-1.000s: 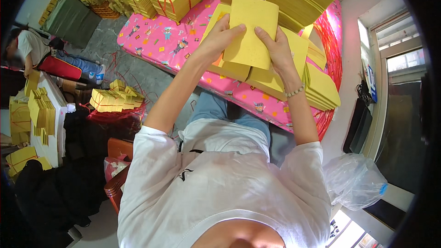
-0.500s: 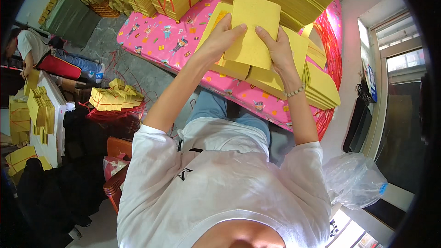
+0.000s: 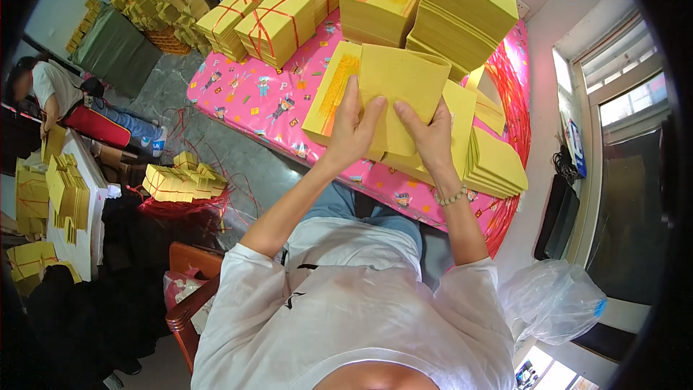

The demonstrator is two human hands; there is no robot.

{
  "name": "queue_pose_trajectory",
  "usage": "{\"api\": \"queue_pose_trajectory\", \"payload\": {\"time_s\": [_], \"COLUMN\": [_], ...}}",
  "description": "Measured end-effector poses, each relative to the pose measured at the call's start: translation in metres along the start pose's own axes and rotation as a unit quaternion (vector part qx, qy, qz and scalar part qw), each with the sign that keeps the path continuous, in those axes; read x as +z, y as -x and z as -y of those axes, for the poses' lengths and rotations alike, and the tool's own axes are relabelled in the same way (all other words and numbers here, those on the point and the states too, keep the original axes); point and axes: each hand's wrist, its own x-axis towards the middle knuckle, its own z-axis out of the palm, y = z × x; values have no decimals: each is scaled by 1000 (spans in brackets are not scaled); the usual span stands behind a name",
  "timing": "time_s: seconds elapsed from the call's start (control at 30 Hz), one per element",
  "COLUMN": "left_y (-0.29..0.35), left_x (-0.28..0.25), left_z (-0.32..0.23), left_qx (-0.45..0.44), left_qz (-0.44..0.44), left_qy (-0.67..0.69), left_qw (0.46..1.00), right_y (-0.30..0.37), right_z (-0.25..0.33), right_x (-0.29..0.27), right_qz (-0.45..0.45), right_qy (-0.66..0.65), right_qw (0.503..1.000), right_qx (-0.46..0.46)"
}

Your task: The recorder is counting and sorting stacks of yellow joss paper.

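Observation:
Both of my hands hold a piece of coarse yellow paper [image 3: 401, 72] up over the table, one hand at each side of its lower part. My left hand [image 3: 356, 124] has its thumb on the near face and its fingers along the left edge. Opposite it, my right hand [image 3: 427, 133] pinches the right side, thumb on top and fingers partly hidden behind. The paper bows slightly, with a fold line down its left part. Beneath it lies a stack of yellow paper with an orange printed patch [image 3: 341, 90], and another yellow stack [image 3: 460, 105] sits under my right hand.
The table has a pink patterned cover [image 3: 253, 112]. Tied yellow bundles [image 3: 278, 25] and tall stacks [image 3: 462, 14] stand at its far side; red strands [image 3: 514, 65] hang on the right. To the left are a chair [image 3: 193, 267] and a person [image 3: 54, 90] at another table.
The whole scene sits lower in the picture as the view has shifted. My hands still grip the yellow paper, both thumbs now lower on its face and its far right corner bent.

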Motion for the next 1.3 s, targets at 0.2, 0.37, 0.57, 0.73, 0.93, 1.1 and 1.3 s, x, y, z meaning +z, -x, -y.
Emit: {"api": "queue_pose_trajectory", "payload": {"time_s": [0.2, 0.37, 0.57, 0.73, 0.93, 1.1, 1.3], "left_y": [8, 12, 20, 32, 37, 38, 38], "left_x": [-2, -8, -13, -21, -21, -28, -32], "left_z": [-5, -5, -3, -5, -10, -10, -13], "left_qx": [-9, -32, -58, -114, -130, -131, -152], "left_qz": [9, -1, -11, -11, -35, -42, -49], "left_qy": [47, 58, 63, 50, 57, 47, 53], "left_qw": [999, 998, 996, 992, 989, 989, 986], "right_y": [2, -3, -7, -12, -8, 5, 9], "right_z": [4, 12, 5, -4, 1, 10, 3], "right_x": [-4, -10, -13, -16, -19, -18, -15], "right_qz": [2, 38, 37, 35, 51, 142, 164], "right_qy": [-35, -24, -5, -31, -3, 81, 100], "right_qw": [999, 997, 997, 998, 994, 974, 963], "right_qx": [39, 69, 74, 53, 101, 156, 189]}}
